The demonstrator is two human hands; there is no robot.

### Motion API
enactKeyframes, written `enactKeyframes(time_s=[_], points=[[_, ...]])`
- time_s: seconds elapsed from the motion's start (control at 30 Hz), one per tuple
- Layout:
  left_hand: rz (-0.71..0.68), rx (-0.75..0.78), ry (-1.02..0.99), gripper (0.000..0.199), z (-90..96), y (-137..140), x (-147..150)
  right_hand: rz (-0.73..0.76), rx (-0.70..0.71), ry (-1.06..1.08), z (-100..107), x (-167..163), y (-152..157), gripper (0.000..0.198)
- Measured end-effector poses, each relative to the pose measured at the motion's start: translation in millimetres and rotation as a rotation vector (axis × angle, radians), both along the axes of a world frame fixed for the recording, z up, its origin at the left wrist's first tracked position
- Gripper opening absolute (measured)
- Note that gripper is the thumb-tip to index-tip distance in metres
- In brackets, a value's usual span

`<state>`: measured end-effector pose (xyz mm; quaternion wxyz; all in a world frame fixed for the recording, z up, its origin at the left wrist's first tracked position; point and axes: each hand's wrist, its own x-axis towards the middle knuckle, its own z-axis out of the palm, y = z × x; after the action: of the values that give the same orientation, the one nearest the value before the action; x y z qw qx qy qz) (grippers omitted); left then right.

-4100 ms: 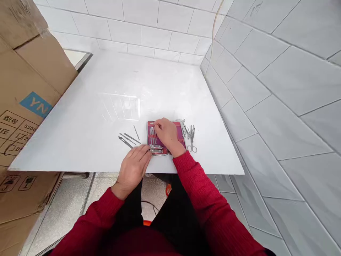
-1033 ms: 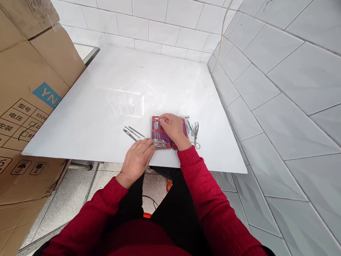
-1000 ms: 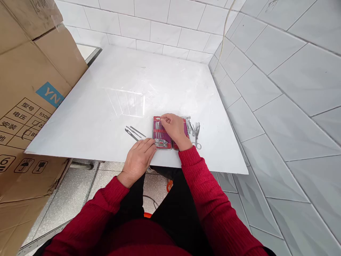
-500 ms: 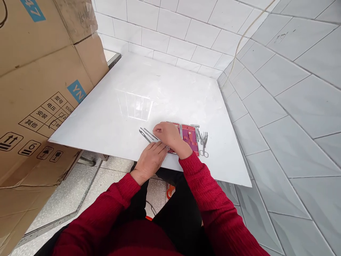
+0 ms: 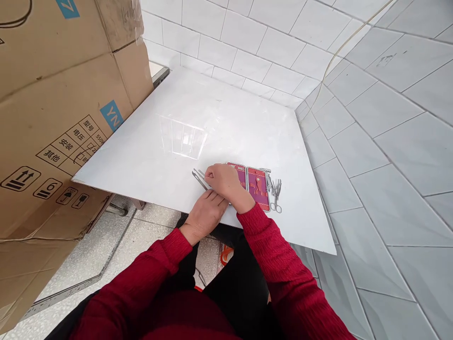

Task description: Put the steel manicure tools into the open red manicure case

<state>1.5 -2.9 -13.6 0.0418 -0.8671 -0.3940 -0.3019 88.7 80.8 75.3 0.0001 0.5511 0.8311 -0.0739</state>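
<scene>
An open manicure case (image 5: 258, 189) with a red and purple lining lies near the front edge of the white table. My left hand (image 5: 206, 215) rests at its near left corner, fingers together and gripping the edge; the fingertips are partly hidden. Over the case's left half, my right hand (image 5: 223, 182) is closed in a pinch, and what it holds cannot be made out. Slim metal tools (image 5: 200, 177) lie just left of my hands. To the right of the case are small scissors (image 5: 275, 207) and several other metal grooming tools (image 5: 268, 175).
A large cardboard box (image 5: 81, 85) stands along the left side of the white table (image 5: 226, 118). Tiled walls (image 5: 361, 141) border the back and right. A pale cable (image 5: 334, 56) runs down the corner. Below, my legs are under the table edge.
The camera view has shifted slightly, so the table and case appear further right. Both hands keep nearly the same pose; my right hand sits a little further left over the case.
</scene>
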Motion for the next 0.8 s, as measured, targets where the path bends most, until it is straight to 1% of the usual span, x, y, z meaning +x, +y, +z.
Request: enactKeyframes(time_s=[0.17,0.3,0.43,0.53,0.63,0.8], points=[[0.006,0.025,-0.013,0.014,-2.7,0.3,0.4,0.000,-0.021,-0.071,3.6,-7.9,-1.7,0.025],[0.004,0.044,-0.018,0.014,-4.0,0.1,0.2,0.000,-0.006,-0.093,-1.0,-9.9,-0.3,0.029],[0.002,0.030,-0.012,0.013,-1.7,-0.5,-0.3,-0.038,0.012,-0.078,-5.1,-4.9,1.3,0.029],[0.000,0.013,0.003,0.015,1.2,-1.1,-0.3,-0.071,0.000,-0.044,-2.6,2.9,2.7,0.028],[0.015,0.033,0.002,0.017,2.9,-1.3,0.3,-0.096,-0.003,-0.028,2.1,8.6,2.5,0.027],[0.000,0.013,0.002,0.016,-0.5,-0.5,0.4,-0.030,-0.041,-0.021,6.1,0.1,-4.6,0.025]])
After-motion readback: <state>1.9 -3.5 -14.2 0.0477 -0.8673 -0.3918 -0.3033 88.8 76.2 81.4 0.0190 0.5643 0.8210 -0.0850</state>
